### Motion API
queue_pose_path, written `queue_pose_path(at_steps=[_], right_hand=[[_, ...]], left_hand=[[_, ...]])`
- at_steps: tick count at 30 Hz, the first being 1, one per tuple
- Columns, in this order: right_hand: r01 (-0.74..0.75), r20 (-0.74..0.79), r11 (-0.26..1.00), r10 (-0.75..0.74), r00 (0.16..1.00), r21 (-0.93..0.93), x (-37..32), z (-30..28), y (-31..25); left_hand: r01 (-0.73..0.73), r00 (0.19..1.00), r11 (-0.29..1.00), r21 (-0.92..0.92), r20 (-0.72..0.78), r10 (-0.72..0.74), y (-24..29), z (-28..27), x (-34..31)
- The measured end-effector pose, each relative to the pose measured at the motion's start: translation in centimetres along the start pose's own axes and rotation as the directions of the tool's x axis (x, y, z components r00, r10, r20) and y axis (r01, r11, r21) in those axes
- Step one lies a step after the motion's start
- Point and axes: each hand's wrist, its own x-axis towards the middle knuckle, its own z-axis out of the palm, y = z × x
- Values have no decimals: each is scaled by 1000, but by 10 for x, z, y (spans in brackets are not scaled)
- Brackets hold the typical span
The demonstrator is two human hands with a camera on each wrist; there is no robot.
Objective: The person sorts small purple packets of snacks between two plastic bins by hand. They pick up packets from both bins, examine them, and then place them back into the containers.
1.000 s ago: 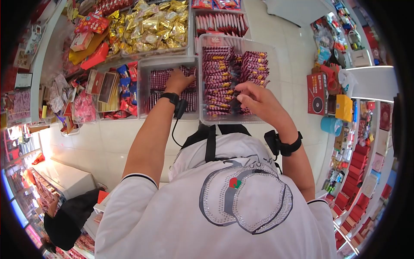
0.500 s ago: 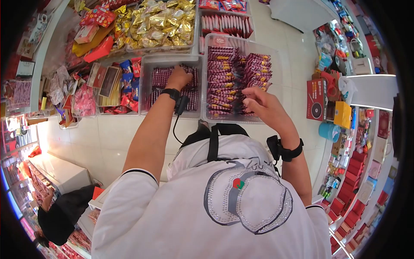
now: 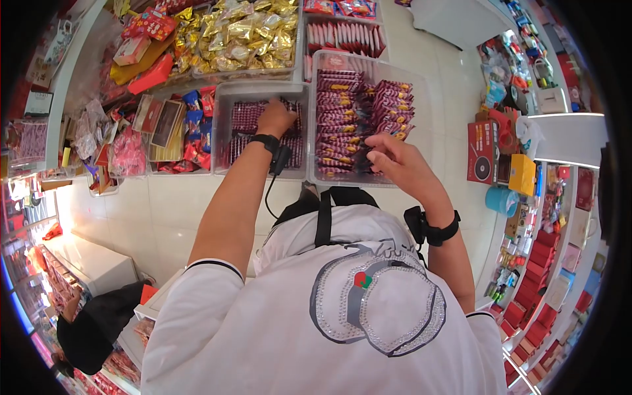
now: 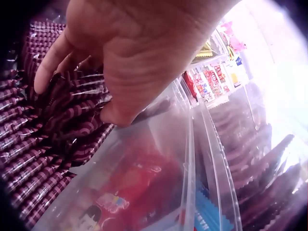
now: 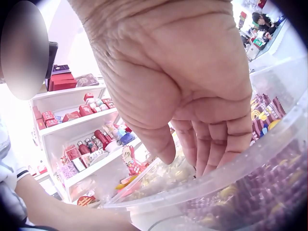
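Note:
My left hand (image 3: 276, 120) reaches down into a clear plastic bin (image 3: 224, 99) of plaid, dark purple snack packets (image 3: 245, 118). In the left wrist view, its thumb and fingers hold a bunch of these packets (image 4: 79, 103) from both sides, still among the rows. My right hand (image 3: 405, 164) hovers over the near right part of the neighbouring clear bin (image 3: 421, 99), which has rows of purple packets with yellow print (image 3: 337, 118). Its fingers are loosely bent with nothing between them, as the right wrist view of that hand (image 5: 192, 82) also shows.
Beyond stand a bin of gold-wrapped sweets (image 3: 250, 36) and one of red-and-white packets (image 3: 345, 38). Red and blue packets (image 3: 194, 131) and small boxes (image 3: 164, 125) lie left of the left bin. Shelves of red boxes (image 3: 540, 270) line the right side; another person (image 3: 99, 329) is at lower left.
The head view has shifted slightly. My left hand stays in the plaid packets and has moved a little to the right. My right hand has hardly moved over its bin.

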Motion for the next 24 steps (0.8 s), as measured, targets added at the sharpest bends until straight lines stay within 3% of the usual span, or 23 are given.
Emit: queue_pose_path(at_steps=[2,6,10,16,24], right_hand=[[0,-2,1000,0,1000,-1,0,0,1],[-7,5,1000,7,1000,-18,2,1,3],[0,14,1000,0,1000,-8,4,4,1],[-16,20,1000,16,1000,0,5,6,2],[-41,8,999,41,999,18,3,2,6]], left_hand=[[-43,995,998,-48,-95,39,-16,9,8],[-43,998,997,-70,-55,40,-19,11,11],[39,997,997,69,-69,-34,5,12,-5],[15,1000,983,183,-13,-13,19,9,-13],[-73,993,997,28,-87,75,-14,11,2]])
